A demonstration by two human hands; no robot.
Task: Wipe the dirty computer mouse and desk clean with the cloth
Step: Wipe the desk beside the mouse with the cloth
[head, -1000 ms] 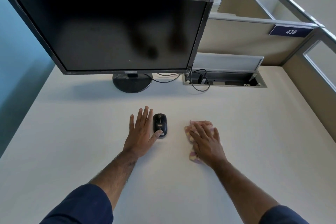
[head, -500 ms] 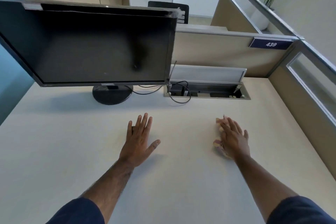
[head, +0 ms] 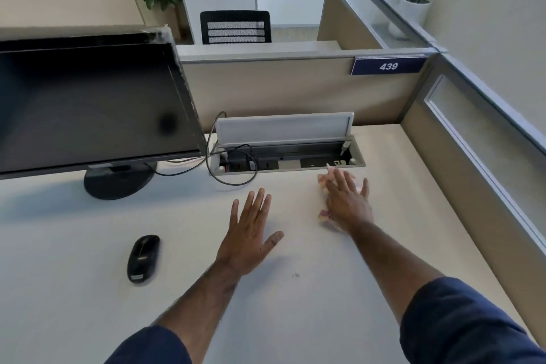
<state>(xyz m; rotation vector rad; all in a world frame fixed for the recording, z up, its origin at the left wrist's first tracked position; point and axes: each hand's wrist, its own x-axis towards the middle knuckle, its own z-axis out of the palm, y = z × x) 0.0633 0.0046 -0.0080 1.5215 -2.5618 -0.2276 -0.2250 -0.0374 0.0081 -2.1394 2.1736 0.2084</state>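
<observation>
1. I've got the right hand (head: 348,204) pressed flat on the pink cloth (head: 325,217), fingers spread and extended, not clenched; the cloth peeks out at the fingertips and under the heel of the palm.
2. That hand and cloth sit toward the desk's far edge, just in front of the open cable tray (head: 288,161) set into the desk (head: 88,319).
3. Left hand (head: 251,233) lies flat near the middle of the desk, fingers released and fanned, thumb out, gripping nothing.
4. The black mouse (head: 143,257) rests on the desk toward its left side, apart from the left hand, nobody touching it.
5. A small dark speck (head: 296,275) shows on the desk surface, near the left wrist.
6. The monitor (head: 88,106) stands at the far left on its round base, cables running from it into the tray.
7. A partition along the far edge carries a plate reading 439 (head: 388,66).
</observation>
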